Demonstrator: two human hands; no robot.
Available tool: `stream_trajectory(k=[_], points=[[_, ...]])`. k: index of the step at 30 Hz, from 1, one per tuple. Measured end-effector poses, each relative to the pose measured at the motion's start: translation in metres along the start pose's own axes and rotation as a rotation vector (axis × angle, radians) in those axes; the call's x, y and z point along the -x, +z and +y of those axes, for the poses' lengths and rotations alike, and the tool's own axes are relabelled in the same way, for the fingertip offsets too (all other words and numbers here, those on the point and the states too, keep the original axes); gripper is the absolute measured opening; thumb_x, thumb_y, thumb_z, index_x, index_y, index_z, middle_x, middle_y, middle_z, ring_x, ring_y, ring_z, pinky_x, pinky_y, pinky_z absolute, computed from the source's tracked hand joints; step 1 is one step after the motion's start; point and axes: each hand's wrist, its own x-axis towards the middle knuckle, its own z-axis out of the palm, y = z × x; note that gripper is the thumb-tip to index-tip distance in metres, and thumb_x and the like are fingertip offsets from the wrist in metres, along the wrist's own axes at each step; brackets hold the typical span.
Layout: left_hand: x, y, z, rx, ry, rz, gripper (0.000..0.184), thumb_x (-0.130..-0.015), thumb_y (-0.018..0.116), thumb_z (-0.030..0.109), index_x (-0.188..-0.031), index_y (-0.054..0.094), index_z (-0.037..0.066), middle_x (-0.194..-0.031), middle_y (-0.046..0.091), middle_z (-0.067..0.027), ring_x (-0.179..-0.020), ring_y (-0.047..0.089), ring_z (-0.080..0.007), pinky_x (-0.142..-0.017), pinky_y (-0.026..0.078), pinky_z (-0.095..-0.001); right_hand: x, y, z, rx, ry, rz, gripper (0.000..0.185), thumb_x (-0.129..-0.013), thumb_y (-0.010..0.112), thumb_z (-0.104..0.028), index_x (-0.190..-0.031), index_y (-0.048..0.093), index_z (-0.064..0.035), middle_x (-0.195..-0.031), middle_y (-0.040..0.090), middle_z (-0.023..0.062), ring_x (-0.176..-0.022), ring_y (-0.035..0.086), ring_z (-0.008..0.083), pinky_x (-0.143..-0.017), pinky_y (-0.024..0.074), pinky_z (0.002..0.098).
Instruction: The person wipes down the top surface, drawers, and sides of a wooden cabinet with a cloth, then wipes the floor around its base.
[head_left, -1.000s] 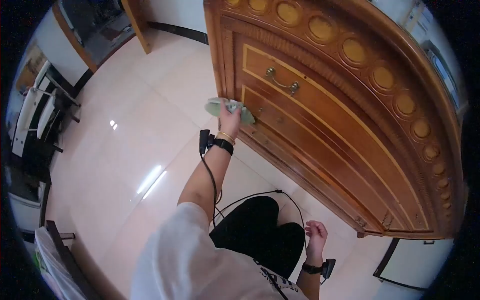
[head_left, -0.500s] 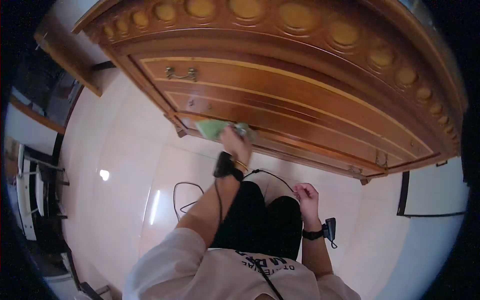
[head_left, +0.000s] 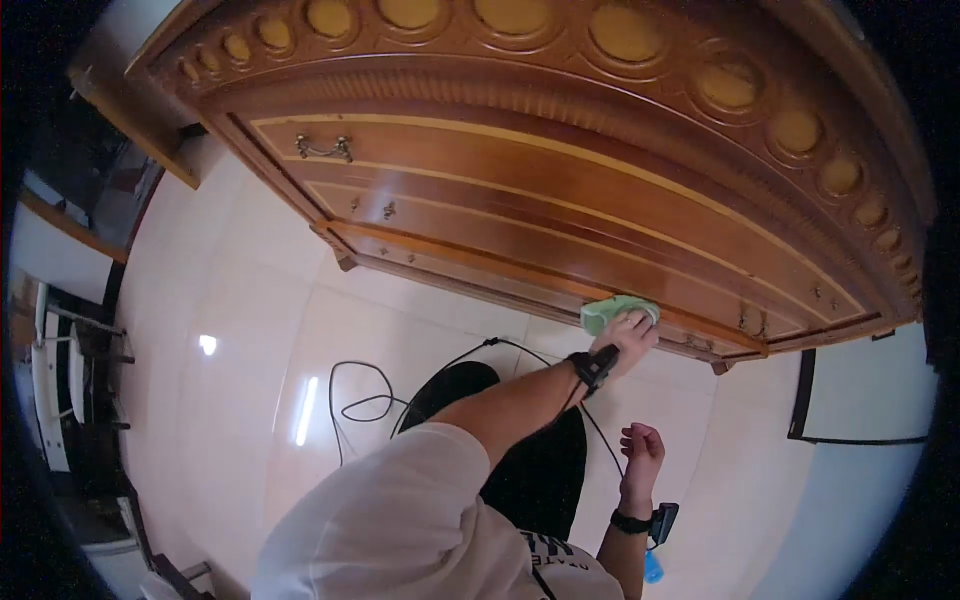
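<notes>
A wooden chest of drawers [head_left: 520, 190] with carved round panels along its top edge stands on a pale, shiny tiled floor [head_left: 250, 300]. A black cable [head_left: 491, 342] loops across the tiles. The left hand [head_left: 630, 340] is flattened, fingers closed together over a green cloth [head_left: 602, 313], which lies against the chest's lower front, right of the middle. The right hand [head_left: 643, 460], fingers half curled, looks empty, near the cable.

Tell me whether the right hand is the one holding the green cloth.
No, the left hand holds the green cloth at the wooden dresser, while the right hand is apart from it.
</notes>
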Motion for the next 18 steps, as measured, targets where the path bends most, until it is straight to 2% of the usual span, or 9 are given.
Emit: stream_trajectory(k=[3,4,6,9,10,12,14,15,18], points=[[0.016,-0.015,-0.049,-0.219,0.225,-0.07,0.061,-0.097,0.053,0.025,-0.156,0.04,0.014,-0.141,0.058,-0.0064,-0.139,0.049,-0.0235,-0.122,0.028,-0.0542,0.001,0.001,0.004,0.049,-0.069,-0.035,0.015,-0.103,0.065,-0.019,-0.104,0.069,-0.0055,-0.092,0.073,0.0072,-0.08,0.064,0.0135,-0.07,0.0488,0.0268],[0.021,-0.026,-0.074,-0.609,0.334,-0.035,0.063,-0.097,0.052,0.025,-0.158,0.037,0.016,-0.143,0.057,-0.0062,-0.14,0.049,-0.0241,-0.122,0.026,-0.057,0.002,0.003,0.005,0.054,-0.082,-0.043,0.014,-0.102,0.065,-0.019,-0.104,0.069,-0.0053,-0.093,0.073,0.0073,-0.081,0.064,0.0135,-0.07,0.049,0.0268],[0.042,-0.057,-0.117,-0.776,0.331,-0.054,0.064,-0.098,0.051,0.026,-0.159,0.035,0.019,-0.143,0.057,-0.0057,-0.14,0.05,-0.025,-0.122,0.023,-0.0617,0.005,0.012,0.003,0.095,-0.109,-0.067,0.013,-0.102,0.065,-0.017,-0.104,0.069,-0.0044,-0.093,0.073,0.0075,-0.081,0.065,0.0139,-0.072,0.0504,0.0276],[0.063,-0.155,-0.154,-0.264,-0.158,-0.391,0.048,-0.102,0.041,0.024,-0.148,0.051,0.018,-0.151,0.052,-0.015,-0.151,0.036,-0.0306,-0.125,0.019,-0.058,0.007,0.026,0.009,0.124,-0.13,-0.1,0.012,-0.102,0.065,-0.015,-0.103,0.068,-0.0035,-0.093,0.072,0.0076,-0.083,0.065,0.0147,-0.075,0.0528,0.0291],[0.048,-0.207,-0.145,-0.263,-0.46,-0.43,0.044,-0.099,0.044,0.023,-0.14,0.057,0.014,-0.135,0.06,-0.0193,-0.134,0.052,-0.0349,-0.115,0.033,-0.0592,0.007,0.03,0.012,0.131,-0.134,-0.112,0.011,-0.102,0.065,-0.014,-0.103,0.068,-0.0032,-0.093,0.072,0.0076,-0.083,0.066,0.015,-0.077,0.0536,0.0296],[0.098,-0.224,-0.196,-0.522,-0.296,0.43,0.03,-0.09,0.055,0.01,-0.118,0.063,0.003,-0.111,0.063,-0.0229,-0.103,0.06,-0.042,-0.09,0.048,-0.0521,0.011,0.044,0.011,0.123,-0.148,-0.156,0.009,-0.101,0.065,-0.01,-0.103,0.068,-0.0019,-0.093,0.071,0.0073,-0.085,0.065,0.0148,-0.082,0.0543,0.03],[0.132,-0.24,-0.248,-0.441,-0.595,0.752,0.043,-0.09,0.061,0.008,-0.131,0.057,-0.004,-0.116,0.062,-0.0272,-0.108,0.059,-0.0471,-0.098,0.047,-0.0528,0.014,0.055,0.015,0.132,-0.178,-0.197,0.008,-0.101,0.065,-0.008,-0.103,0.068,-0.0014,-0.094,0.071,0.0073,-0.086,0.065,0.0143,-0.082,0.054,0.0294],[0.134,-0.261,-0.253,-0.703,-0.555,0.851,0.05,-0.092,0.062,0.011,-0.138,0.053,-0.004,-0.122,0.061,-0.0275,-0.111,0.058,-0.0474,-0.104,0.045,-0.0533,0.013,0.06,0.024,0.101,-0.211,-0.208,0.014,-0.103,0.065,-0.019,-0.103,0.069,-0.0057,-0.092,0.073,0.0049,-0.08,0.063,0.0116,-0.073,0.0494,0.0274],[0.138,-0.268,-0.263,0.027,-0.727,0.882,0.055,-0.096,0.059,0.016,-0.144,0.045,-0.008,-0.138,0.055,-0.0296,-0.128,0.051,-0.0471,-0.114,0.037,-0.0524,0.001,0.066,0.046,0.18,-0.284,-0.262,0.012,-0.103,0.065,-0.016,-0.102,0.069,-0.0043,-0.091,0.072,0.0043,-0.08,0.063,0.011,-0.074,0.0502,0.0272]])
